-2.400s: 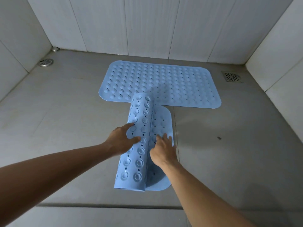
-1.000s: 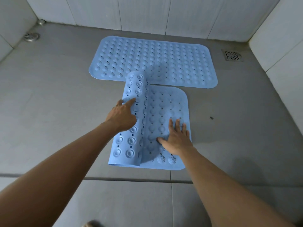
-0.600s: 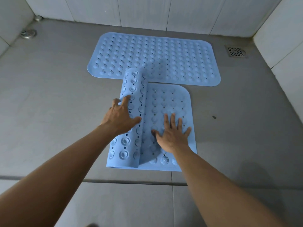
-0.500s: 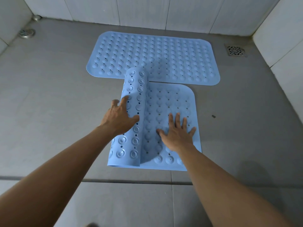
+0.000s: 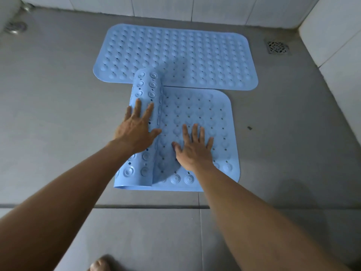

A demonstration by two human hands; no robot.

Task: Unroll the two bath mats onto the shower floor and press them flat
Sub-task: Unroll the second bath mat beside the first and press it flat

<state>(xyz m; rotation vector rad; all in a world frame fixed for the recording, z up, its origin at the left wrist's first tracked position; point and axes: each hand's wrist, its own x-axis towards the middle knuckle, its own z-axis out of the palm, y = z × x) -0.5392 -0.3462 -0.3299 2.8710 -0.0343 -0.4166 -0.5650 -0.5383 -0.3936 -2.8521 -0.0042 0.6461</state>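
A round metal drain (image 5: 15, 27) sits far left on the grey tiled shower floor (image 5: 58, 114). The left hand (image 5: 134, 132) rests on the rolled-up part of a light-blue dimpled rubber bath mat (image 5: 205, 106), its fingers (image 5: 137, 108) straight and spread, gripping nothing. The right hand (image 5: 195, 151) presses the mat's unrolled half, palm flat and fingers splayed. Behind it a second light-blue rubber mat (image 5: 175, 55) lies flat, with the roll's far end overlapping its near edge. A square drain grate (image 5: 277, 47) sits far right.

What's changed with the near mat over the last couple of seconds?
The roll of the near mat has travelled left under the left hand, leaving more mat open on its right. The right hand, earlier against the roll, now presses flat on the open part. The far mat stayed flat.
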